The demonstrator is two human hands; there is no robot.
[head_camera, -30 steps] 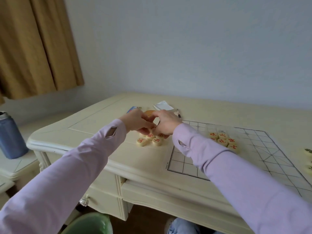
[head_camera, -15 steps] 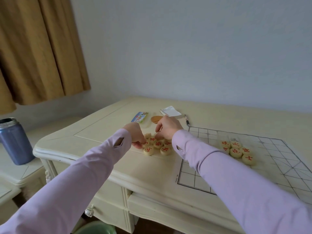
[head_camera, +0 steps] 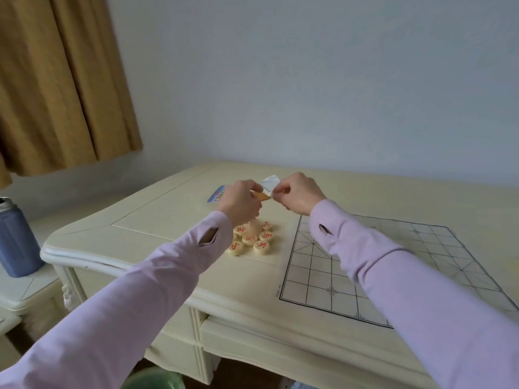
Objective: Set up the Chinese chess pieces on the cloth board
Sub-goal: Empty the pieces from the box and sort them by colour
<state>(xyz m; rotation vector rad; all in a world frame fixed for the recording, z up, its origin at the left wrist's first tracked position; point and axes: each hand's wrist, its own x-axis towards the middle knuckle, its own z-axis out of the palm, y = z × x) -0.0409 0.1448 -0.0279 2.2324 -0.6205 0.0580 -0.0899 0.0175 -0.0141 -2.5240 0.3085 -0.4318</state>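
While red-character pieces [head_camera: 250, 240] cluster beside the cloth board [head_camera: 317, 276], left hand [head_camera: 241, 200] and right hand [head_camera: 302, 196] hover, fingers [head_camera: 281, 189] curled, grip unclear.

Cream wooden table [head_camera: 157, 220] bore white grid-lined cloth board [head_camera: 323, 276]. Cluster of cream round red-marked chess pieces [head_camera: 252, 240] lay just left of it. Blue packet [head_camera: 214, 195] and white notepad [head_camera: 271, 181] lay behind.

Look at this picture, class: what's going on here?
A person is setting up Chinese chess. The left hand and right hand are raised over a cluster of red-marked pieces on the desk, just left of the cloth board. The right fingers pinch a small pale thing, probably a piece. What the left hand's curled fingers hold is unclear. The board's visible part shows only grid lines. The right sleeve hides some.
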